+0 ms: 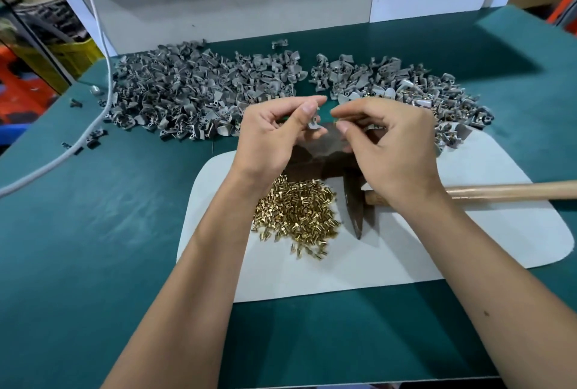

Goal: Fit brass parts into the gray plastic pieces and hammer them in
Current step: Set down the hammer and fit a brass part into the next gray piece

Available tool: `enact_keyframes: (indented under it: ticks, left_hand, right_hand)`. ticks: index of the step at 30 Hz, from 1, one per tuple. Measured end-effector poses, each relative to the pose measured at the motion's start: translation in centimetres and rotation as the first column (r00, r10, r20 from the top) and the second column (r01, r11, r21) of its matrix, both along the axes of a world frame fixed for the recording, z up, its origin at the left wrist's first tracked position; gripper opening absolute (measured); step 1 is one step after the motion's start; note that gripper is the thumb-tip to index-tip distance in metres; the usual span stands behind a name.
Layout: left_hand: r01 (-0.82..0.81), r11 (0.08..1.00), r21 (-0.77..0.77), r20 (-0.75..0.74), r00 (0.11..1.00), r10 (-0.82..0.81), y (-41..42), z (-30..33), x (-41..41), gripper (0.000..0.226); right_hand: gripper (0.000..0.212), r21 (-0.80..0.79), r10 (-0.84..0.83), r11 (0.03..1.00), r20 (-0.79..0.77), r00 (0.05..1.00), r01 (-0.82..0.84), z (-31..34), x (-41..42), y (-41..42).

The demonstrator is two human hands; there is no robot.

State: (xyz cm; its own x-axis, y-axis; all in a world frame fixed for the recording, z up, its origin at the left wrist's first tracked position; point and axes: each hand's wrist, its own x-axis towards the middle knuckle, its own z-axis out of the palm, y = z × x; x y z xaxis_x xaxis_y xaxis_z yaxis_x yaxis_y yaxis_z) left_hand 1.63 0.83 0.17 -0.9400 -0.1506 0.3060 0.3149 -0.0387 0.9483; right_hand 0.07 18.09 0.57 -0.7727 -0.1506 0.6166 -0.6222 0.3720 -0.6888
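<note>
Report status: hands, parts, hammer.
Left hand pinches gray plastic piece. Right hand pinches small brass part, not yet fitted. Hammer idle on white mat. Nothing in the way.

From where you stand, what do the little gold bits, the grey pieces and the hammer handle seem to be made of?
Gold bits: probably brass, shiny yellow metal with bright glints.
Grey pieces: likely moulded plastic, matt and dull, all alike in shape.
Hammer handle: wood, pale tan with a smooth, unpainted look.
Hammer head: dark, dull metal, possibly steel.

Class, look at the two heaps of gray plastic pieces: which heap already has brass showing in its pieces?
The right-hand heap, behind the right hand: brass glints among its pieces. The larger left heap shows plain gray only.
</note>
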Motion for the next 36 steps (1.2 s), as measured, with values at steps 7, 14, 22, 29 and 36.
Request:
enact_keyframes:
  ticks: [7, 14, 22, 29, 36]
  left_hand:
    - [-0.001, 1.000, -0.031, -0.005, 1.000, 0.001, 0.5, -0.2, 0.1, 0.009]
    - [-0.026, 1.000, -0.013, 0.010, 1.000, 0.026, 1.0, -0.2, 0.1, 0.011]
    - [0.172, 0.980, 0.099, 0.119, 0.976, -0.184, -0.3, 0.2, 0.6, 0.033]
    - [0.194, 0.972, 0.129, 0.117, 0.971, -0.209, -0.5, 0.4, 0.8, 0.040]
    - [0.195, 0.975, 0.107, 0.110, 0.972, -0.207, -0.4, 0.3, 0.9, 0.036]
  right_hand:
    - [0.027, 0.091, 0.038, 0.996, -0.139, 0.989, -0.025, 0.3, 0.5, -0.3]
    - [0.024, 0.091, 0.049, 0.995, -0.151, 0.987, -0.035, 0.3, 0.5, -0.2]
    - [0.019, 0.129, 0.068, 0.991, -0.168, 0.983, -0.046, 0.0, 0.2, -0.2]
    - [0.017, 0.151, 0.114, 0.985, -0.192, 0.975, -0.086, -0.1, 0.3, -0.1]
    - [0.024, 0.231, 0.108, 0.972, -0.247, 0.963, -0.050, -0.3, 0.2, -0.1]
